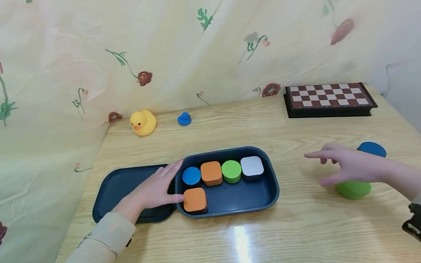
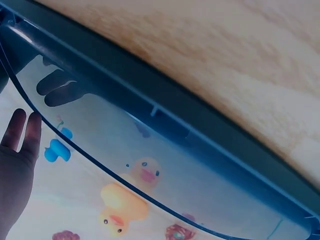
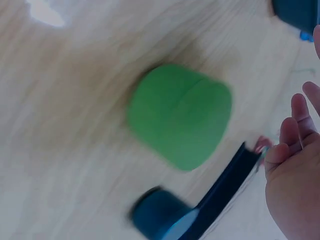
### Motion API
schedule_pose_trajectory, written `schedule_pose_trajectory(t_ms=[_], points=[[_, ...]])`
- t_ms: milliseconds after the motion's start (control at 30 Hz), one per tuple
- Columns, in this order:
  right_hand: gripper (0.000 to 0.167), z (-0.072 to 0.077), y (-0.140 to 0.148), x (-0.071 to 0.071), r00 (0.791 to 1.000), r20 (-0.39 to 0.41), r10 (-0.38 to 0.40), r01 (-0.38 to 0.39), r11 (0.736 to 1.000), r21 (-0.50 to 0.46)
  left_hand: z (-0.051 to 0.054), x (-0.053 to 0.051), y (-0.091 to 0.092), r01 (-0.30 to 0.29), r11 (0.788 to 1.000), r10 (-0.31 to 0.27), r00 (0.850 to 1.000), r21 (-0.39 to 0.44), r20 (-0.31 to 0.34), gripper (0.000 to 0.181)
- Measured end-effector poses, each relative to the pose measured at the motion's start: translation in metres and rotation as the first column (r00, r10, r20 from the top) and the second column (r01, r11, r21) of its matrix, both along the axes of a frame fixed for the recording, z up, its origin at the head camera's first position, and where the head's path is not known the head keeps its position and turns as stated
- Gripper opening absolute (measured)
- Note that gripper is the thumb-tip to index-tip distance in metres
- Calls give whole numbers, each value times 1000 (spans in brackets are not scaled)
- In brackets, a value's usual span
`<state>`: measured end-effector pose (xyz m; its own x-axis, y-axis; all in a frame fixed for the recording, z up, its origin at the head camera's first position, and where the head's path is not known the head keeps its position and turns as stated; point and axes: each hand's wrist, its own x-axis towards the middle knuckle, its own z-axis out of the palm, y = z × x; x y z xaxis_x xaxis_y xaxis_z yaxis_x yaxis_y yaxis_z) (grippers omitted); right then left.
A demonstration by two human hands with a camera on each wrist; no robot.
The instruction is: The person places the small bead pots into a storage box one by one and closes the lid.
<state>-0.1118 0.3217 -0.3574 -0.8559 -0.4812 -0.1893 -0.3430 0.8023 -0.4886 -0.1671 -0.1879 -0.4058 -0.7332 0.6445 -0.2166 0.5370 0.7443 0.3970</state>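
Observation:
My left hand rests on the left rim of a dark blue box, fingers straight, thumb beside an orange square block. Along the back of the box stand a blue round block, another orange square block, a green round block and a white-topped square block. To the right, my right hand is in the air with nothing in its fingers; the index finger points left. Below it is a green block, partly hidden in the head view, near a blue cylinder.
The box's dark lid lies left of it, partly under my left hand in view. A yellow duck, a small blue duck and a checkered board case stand at the back, before a flowered cloth.

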Motion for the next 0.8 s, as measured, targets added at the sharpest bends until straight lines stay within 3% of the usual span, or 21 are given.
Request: schedule_pose_trajectory(t_ms=[267, 433, 700, 800], points=[[73, -10, 30, 17, 996, -76, -44, 48, 997, 52, 0, 1, 0, -10, 1000, 10, 1000, -5, 3, 100], [71, -14, 49, 25, 994, -107, -28, 37, 996, 87, -3, 1, 3, -13, 1000, 13, 1000, 9, 4, 99], [72, -24, 61, 34, 997, -71, -40, 48, 992, 113, -1, 1, 3, -20, 1000, 20, 1000, 15, 19, 100], [71, -28, 59, 31, 996, -89, -28, 40, 989, 139, -1, 2, 0, -21, 1000, 21, 1000, 10, 16, 100]])
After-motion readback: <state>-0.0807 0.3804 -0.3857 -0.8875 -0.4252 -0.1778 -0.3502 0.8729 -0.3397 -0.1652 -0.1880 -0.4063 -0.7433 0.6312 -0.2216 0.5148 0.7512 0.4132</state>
